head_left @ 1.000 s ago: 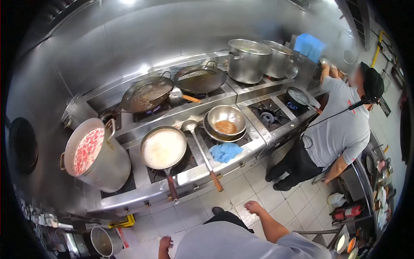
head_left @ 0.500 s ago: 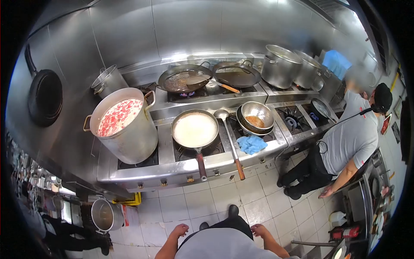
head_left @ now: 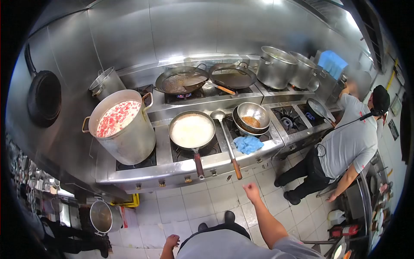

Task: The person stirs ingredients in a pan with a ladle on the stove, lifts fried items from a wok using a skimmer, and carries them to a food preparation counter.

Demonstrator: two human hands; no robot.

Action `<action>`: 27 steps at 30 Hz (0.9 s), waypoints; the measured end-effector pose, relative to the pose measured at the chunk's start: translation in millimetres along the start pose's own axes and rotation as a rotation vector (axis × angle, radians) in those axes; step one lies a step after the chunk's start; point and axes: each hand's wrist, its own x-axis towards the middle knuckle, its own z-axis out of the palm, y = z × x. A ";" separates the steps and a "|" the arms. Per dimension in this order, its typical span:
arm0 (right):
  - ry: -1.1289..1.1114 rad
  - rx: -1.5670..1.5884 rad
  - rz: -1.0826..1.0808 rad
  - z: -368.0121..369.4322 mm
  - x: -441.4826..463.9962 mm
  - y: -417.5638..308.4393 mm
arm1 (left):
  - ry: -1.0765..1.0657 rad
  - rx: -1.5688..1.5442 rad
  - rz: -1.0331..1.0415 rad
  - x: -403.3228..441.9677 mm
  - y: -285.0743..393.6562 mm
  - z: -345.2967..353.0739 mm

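Observation:
My right hand (head_left: 251, 192) reaches forward over the floor, just short of the ladle's wooden handle end. Its fingers are apart and hold nothing. The long ladle (head_left: 227, 140) lies bowl-up on the stove, its handle jutting past the front edge. Left of the ladle, a frying pan (head_left: 192, 131) full of pale bubbling liquid rests on a burner, handle toward me. My left hand (head_left: 173, 241) hangs low by my side, its fingers curled in with nothing visible in them.
A tall pot (head_left: 129, 144) of creamy liquid with red pieces stands at left. Behind are two woks (head_left: 181, 80) with oil. Nested bowls (head_left: 255, 113) and a blue cloth (head_left: 248, 145) sit right of the ladle. A co-worker (head_left: 349, 129) stands at right, one arm toward the stove.
My right hand has swung up and forward from my side toward the ladle handle. My left hand has dropped slightly. The co-worker has raised one arm toward the stove.

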 end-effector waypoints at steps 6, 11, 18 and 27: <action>0.139 -0.165 -0.208 37.9 53.6 -59.9 | 0.007 0.092 0.093 -36.7 25.9 1.2; -0.099 -0.337 -0.146 41.2 66.7 -84.5 | 0.225 0.265 0.295 -43.9 -6.2 -12.7; -0.153 -0.166 0.248 39.9 84.3 -88.0 | 0.139 0.307 0.178 -56.5 -5.5 -8.5; -0.217 0.253 0.167 9.2 5.6 -84.1 | 0.057 0.338 0.234 -38.5 13.5 -0.3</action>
